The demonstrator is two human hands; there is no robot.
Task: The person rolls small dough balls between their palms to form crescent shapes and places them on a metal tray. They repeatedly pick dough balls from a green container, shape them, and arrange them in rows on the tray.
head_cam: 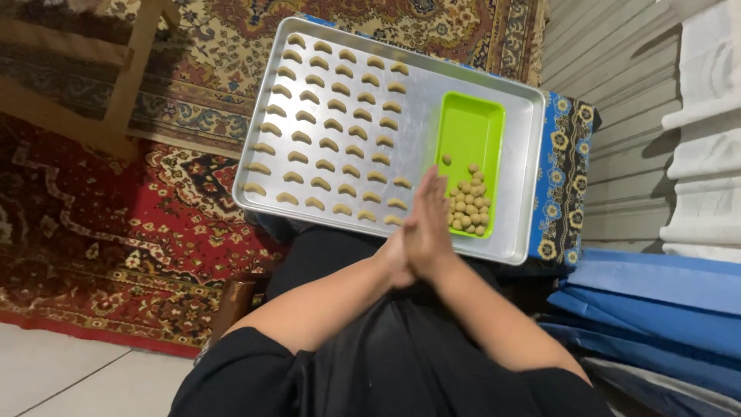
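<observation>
Left hand [400,259] and right hand [429,224] are pressing flat, palm to palm, over the near edge of the metal tray [519,166]; whether dough is lying between them, can't tell. Looks like the rolling step. Next move is calling for light, even pressure. Green plastic dish [468,131] is holding small matte dough balls [468,207]; curved crescent pieces [332,123] are sitting in neat rows to the left.

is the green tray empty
No, the green tray holds a pile of small dough balls at its near end, beside the pressed-together hands.
</observation>
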